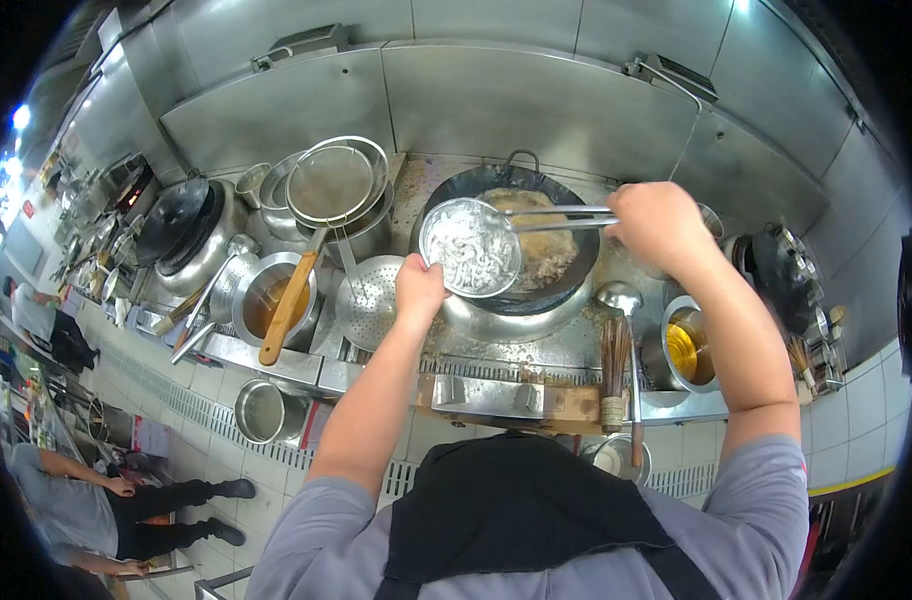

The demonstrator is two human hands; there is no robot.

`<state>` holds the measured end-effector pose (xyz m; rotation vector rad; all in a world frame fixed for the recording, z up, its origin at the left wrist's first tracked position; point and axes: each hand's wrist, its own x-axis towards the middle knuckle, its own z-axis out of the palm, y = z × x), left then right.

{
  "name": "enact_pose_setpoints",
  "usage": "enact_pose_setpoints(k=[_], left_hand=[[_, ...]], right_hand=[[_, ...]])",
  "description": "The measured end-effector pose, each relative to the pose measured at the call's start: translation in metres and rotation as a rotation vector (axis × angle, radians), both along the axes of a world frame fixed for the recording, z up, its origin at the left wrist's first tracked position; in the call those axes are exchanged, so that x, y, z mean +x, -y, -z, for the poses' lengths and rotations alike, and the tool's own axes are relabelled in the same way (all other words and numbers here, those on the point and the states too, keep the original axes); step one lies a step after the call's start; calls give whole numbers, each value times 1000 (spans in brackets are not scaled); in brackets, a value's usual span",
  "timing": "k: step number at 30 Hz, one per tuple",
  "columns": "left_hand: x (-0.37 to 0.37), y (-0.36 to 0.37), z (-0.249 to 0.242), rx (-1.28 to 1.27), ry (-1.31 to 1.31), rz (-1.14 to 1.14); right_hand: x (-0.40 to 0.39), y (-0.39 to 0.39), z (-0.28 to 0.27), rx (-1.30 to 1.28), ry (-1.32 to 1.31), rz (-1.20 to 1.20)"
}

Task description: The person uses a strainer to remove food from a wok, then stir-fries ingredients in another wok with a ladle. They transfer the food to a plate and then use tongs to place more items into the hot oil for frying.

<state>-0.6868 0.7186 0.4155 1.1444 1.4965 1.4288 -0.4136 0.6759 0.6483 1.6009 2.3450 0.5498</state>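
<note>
My left hand (419, 290) grips the rim of a round metal bowl (512, 277) tilted over the near left side of a black wok (444, 200). Whitish, powder-coated pieces (468, 245) fill the bowl. Closed around long metal tongs (566, 217), my right hand (658, 222) is above the wok's right side; the tips reach the bowl's right edge. Inside the wok is bubbling, yellowish oil (551, 245) with pale pieces near its front. The wok rests on a round metal burner ring (516, 325).
Left of the wok are a perforated ladle (368, 310), a wooden-handled strainer (329, 185) and a pot of brown liquid (244, 310). A ladle (619, 296), a bamboo brush (613, 370) and a pot of yellow oil (683, 350) are to the right. People (71, 490) stand at far left.
</note>
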Motion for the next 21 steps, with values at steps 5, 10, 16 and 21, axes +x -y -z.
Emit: enact_pose_setpoints(k=[5, 10, 16, 21], left_hand=[[-16, -5, 17, -105, 86, -46], [-29, 3, 5, -96, 183, -76], [-40, 1, -7, -66, 170, -98], [-37, 0, -1, -6, 105, -106]], right_hand=[[21, 20, -52, 186, -125, 121], [32, 25, -63, 163, -158, 316], [57, -19, 21, -102, -96, 366], [45, -4, 9, 14, -188, 308]])
